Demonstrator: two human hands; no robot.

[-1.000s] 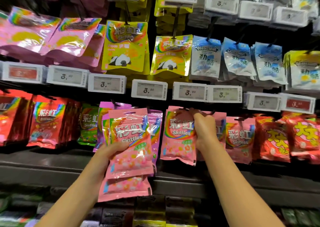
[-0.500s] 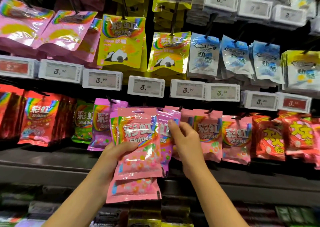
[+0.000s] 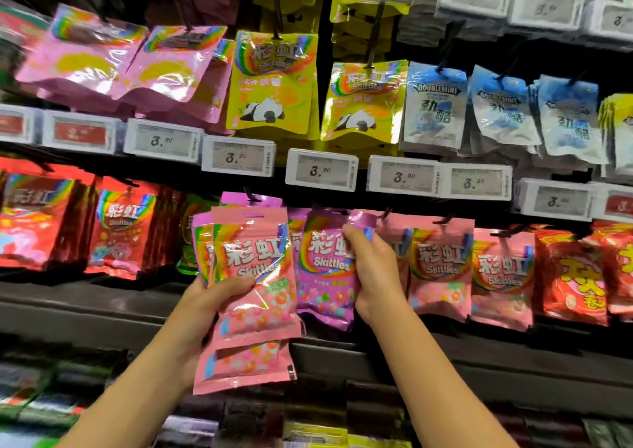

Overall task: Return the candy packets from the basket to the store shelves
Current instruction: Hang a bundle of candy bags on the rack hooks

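Before the lower row of hanging packets, the left hand (image 3: 219, 297) grips a fanned stack of pink Skittles packets (image 3: 255, 293), thumb laid across the front one, with another pink packet (image 3: 245, 365) sticking out below. Just right of it, the right hand (image 3: 373, 269) pinches a purple Skittles packet (image 3: 325, 269) near its top right corner, fingers curled round the edge; whether that packet hangs on a peg is hard to tell. More pink packets on the pegs (image 3: 442, 269) hang beside the right hand, under white price tags (image 3: 322, 170)
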